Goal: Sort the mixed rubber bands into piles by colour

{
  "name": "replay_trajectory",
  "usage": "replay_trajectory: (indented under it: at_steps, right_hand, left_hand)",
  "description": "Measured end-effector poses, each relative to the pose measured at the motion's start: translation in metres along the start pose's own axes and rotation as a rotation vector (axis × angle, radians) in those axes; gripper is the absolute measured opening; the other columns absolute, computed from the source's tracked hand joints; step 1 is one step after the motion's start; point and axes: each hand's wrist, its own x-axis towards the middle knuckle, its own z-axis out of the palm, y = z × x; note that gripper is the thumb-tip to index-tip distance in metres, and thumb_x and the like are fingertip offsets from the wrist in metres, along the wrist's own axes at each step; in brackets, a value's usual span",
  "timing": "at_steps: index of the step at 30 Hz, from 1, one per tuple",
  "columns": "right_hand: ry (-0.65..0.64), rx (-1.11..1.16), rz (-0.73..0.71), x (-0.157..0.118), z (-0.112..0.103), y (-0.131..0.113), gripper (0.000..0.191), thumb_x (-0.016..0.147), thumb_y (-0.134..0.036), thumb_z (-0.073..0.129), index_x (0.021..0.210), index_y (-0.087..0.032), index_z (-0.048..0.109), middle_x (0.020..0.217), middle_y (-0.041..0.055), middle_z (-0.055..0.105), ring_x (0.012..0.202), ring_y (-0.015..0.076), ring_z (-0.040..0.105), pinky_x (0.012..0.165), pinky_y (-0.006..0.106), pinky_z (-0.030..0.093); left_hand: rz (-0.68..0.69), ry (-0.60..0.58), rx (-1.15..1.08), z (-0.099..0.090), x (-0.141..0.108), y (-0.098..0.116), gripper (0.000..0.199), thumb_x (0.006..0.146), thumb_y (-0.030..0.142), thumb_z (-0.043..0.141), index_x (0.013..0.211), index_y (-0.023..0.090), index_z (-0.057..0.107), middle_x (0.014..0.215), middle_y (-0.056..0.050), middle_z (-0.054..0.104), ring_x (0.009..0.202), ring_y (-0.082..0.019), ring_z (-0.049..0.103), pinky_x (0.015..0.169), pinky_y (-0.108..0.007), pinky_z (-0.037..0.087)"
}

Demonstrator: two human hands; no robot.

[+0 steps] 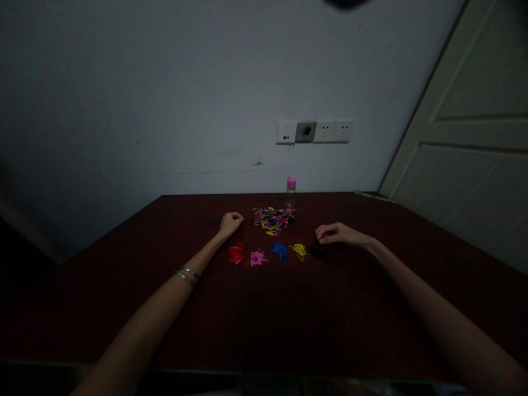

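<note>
My left hand [231,221] rests on the table left of a mixed heap of small coloured loops [272,218], its fingers curled together. Anything inside it is hidden. My right hand [336,233] is at the right, fingers bent down and thumb close to them, just above a dark pile [319,252]. I cannot make out what its fingertips hold, if anything. In a row nearer me lie small piles of red loops [236,254], pink loops [258,258], blue loops [279,251] and yellow loops [299,251]. Their exact kind is too small to tell.
A clear bottle with a pink cap [291,191] stands behind the mixed heap, near the wall. The dark red table [264,319] meets the wall, where several sockets [333,131] are fixed. A pale panelled door [466,148] is at the right.
</note>
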Motion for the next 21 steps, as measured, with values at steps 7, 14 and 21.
replay_trajectory:
  at_steps: [7,14,21]
  right_hand:
    - [0.082,0.052,0.076,0.0,0.003,0.001,0.032,0.06,-0.044,0.066,0.081,-0.02,0.064,0.095,0.0033,0.062,0.095,0.0217,0.052,0.088,0.037,0.035]
    - [0.201,0.094,0.108,0.0,0.006,0.001,0.032,0.059,-0.043,0.066,0.079,-0.019,0.064,0.085,0.0024,0.063,0.085,0.02,0.054,0.081,0.035,0.037]
    - [0.362,0.228,0.157,0.003,0.01,0.008,0.032,0.056,-0.041,0.068,0.076,-0.017,0.064,0.08,0.0037,0.064,0.079,0.0194,0.056,0.076,0.033,0.041]
  left_hand:
    - [0.184,-0.059,-0.022,-0.003,0.0,0.008,0.024,0.066,0.025,0.052,0.08,0.013,0.067,0.073,-0.004,0.064,0.069,-0.014,0.056,0.065,-0.023,0.041]
    - [0.405,-0.371,0.044,0.0,-0.023,0.06,0.025,0.067,0.031,0.056,0.085,0.017,0.068,0.068,-0.001,0.062,0.063,-0.012,0.053,0.06,-0.021,0.038]
    - [0.387,-0.407,0.259,0.006,-0.043,0.075,0.016,0.067,0.025,0.059,0.081,0.024,0.067,0.078,-0.001,0.064,0.071,-0.015,0.056,0.063,-0.021,0.037]
